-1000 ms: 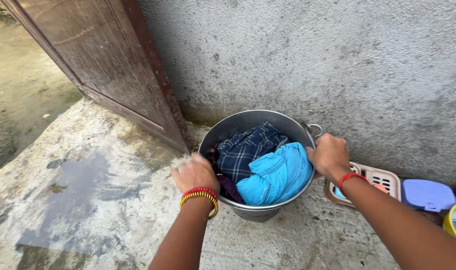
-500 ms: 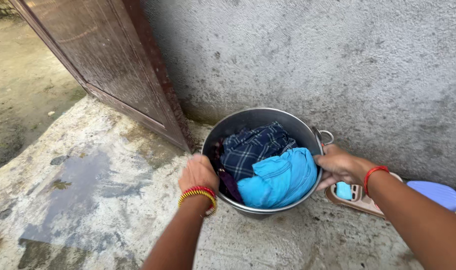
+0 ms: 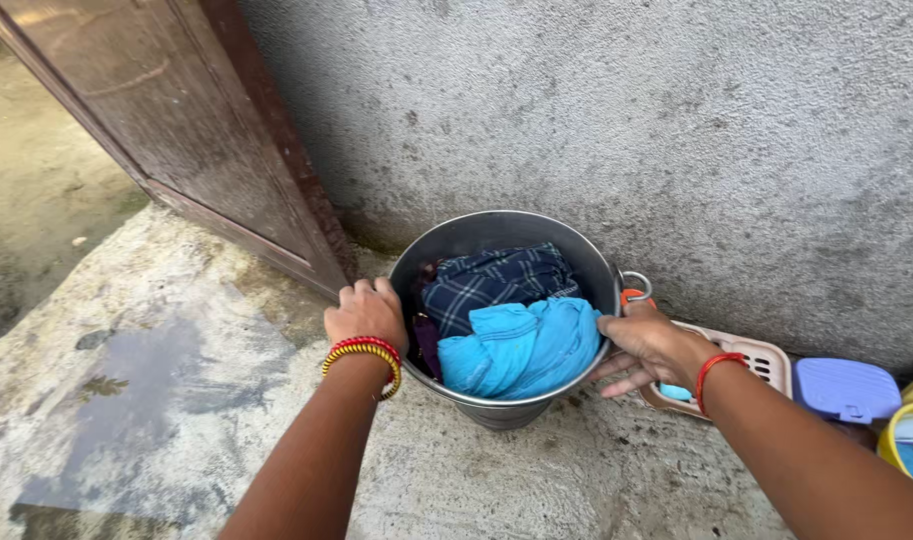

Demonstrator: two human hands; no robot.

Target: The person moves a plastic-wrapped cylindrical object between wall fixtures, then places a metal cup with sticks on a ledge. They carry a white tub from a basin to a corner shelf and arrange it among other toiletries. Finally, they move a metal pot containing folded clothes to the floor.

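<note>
Your left hand (image 3: 366, 313) is curled over the near-left rim of the steel pot (image 3: 586, 262), fingers hooked on the edge. Your right hand (image 3: 648, 343) clamps the right rim, thumb on top, fingers spread below on the outer wall, just under the ring handle (image 3: 636, 284). Pot sits dead ahead, centred btwn both hands, equal reach each side; it's round, so no long axis, upright. Inside: dark plaid cloth (image 3: 491, 285) at back, bright blue cloth (image 3: 521, 348) in front, heaped to rim level. Surface is rough wet concrete slab (image 3: 156, 400) w/ a puddle on the left. Grey plaster wall (image 3: 626, 130) right behind the pot, brown door (image 3: 166, 120) leaning left-rear. Right side is tight: pink slotted tray (image 3: 766, 358), lilac lid (image 3: 844, 388), yellow tub (image 3: 911, 440) near your forearm.
</note>
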